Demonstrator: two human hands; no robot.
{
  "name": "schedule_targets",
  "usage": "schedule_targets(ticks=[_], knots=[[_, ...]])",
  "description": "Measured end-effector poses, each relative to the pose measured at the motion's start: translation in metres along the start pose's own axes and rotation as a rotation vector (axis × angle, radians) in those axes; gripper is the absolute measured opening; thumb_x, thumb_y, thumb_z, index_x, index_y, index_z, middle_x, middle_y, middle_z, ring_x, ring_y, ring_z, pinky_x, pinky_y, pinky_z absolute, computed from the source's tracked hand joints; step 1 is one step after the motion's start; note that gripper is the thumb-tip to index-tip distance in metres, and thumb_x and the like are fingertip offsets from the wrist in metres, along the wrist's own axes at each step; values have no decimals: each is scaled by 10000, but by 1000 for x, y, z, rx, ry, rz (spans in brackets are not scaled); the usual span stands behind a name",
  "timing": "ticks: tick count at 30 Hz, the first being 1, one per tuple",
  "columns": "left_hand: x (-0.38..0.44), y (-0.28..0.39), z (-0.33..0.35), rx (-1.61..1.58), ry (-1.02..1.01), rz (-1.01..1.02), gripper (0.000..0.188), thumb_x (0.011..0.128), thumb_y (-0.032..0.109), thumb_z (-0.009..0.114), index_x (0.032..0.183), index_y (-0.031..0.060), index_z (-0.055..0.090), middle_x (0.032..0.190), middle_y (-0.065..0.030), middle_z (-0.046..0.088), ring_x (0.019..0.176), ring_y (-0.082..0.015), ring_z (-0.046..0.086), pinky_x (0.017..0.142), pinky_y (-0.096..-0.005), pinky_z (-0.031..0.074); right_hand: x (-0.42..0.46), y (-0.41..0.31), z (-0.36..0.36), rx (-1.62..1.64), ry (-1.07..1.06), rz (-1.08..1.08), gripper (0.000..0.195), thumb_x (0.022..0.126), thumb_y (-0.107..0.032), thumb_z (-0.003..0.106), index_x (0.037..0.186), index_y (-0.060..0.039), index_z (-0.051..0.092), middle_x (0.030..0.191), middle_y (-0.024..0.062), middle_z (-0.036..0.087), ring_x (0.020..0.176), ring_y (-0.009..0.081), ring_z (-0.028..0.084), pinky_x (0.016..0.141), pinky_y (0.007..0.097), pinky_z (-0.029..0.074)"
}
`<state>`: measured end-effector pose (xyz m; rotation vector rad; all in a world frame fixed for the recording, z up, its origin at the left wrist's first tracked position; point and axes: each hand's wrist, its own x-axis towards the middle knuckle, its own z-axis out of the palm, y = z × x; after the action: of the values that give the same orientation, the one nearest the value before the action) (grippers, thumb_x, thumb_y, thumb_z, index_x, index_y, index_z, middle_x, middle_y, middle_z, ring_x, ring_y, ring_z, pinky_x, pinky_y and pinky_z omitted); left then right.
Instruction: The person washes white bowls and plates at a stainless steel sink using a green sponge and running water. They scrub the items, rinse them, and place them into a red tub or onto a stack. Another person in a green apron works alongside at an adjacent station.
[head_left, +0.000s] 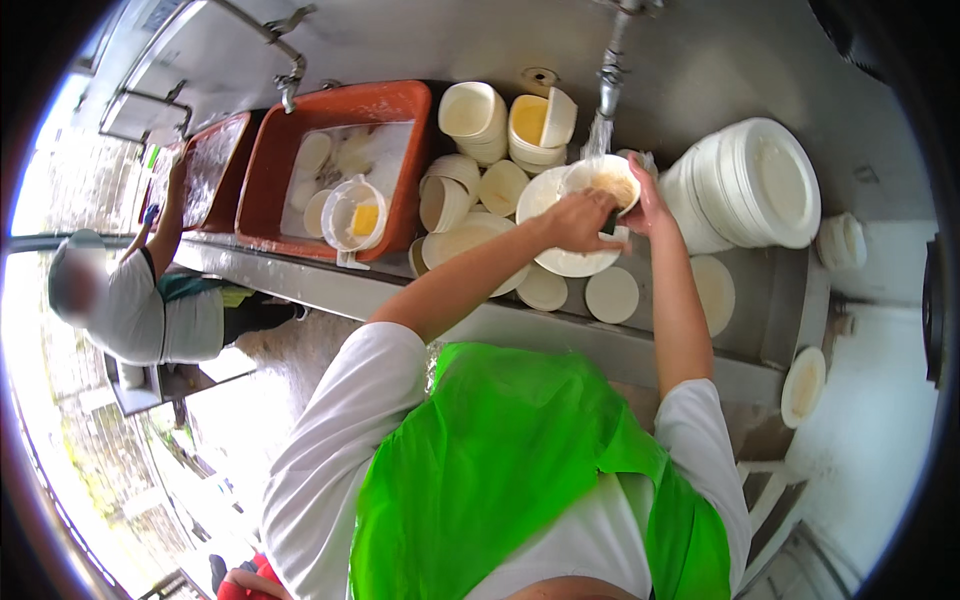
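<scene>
A white bowl (577, 177) is tilted under the running tap (610, 82), with tan-coloured contents or water inside. My right hand (649, 196) grips the bowl at its right rim. My left hand (581, 221) reaches over the bowl's front edge, fingers inside it. Between its thumb and fingers shows a small dark pad (610, 223), mostly hidden. Beneath the bowl lies a large white plate (577, 262) in the metal sink (765, 300).
Stacked white bowls (472, 120) and leaning large plates (780, 180) flank the tap. Leftward, an orange-red tub (330, 97) holds sudsy water, dishes and a white strainer-like container (352, 214) with a yellow sponge (365, 220). Another person (142, 300) works at a farther tub (217, 172).
</scene>
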<state>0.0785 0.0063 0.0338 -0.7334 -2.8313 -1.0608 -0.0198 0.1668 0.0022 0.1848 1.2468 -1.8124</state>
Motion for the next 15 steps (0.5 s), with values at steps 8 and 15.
schedule_targets(ticks=[8,15], knots=[[-45,-62,-75,-470,274,-419,342,853,267,675,1051,-3,605,850,-127,657,786,-245,627,729,-379,489,52,-14,16,-1432,491,-571,476,810,-463,664,1065,-64,621,800,135,638,783,333,641,748,424,548],[-92,-174,-146,-1538,1728,-558,473,933,331,566,1266,21,437,1191,-148,553,981,-273,587,850,-446,518,72,-1,-11,-1703,541,-704,216,747,-38,618,962,-60,617,891,211,645,885,366,639,803,468,500]])
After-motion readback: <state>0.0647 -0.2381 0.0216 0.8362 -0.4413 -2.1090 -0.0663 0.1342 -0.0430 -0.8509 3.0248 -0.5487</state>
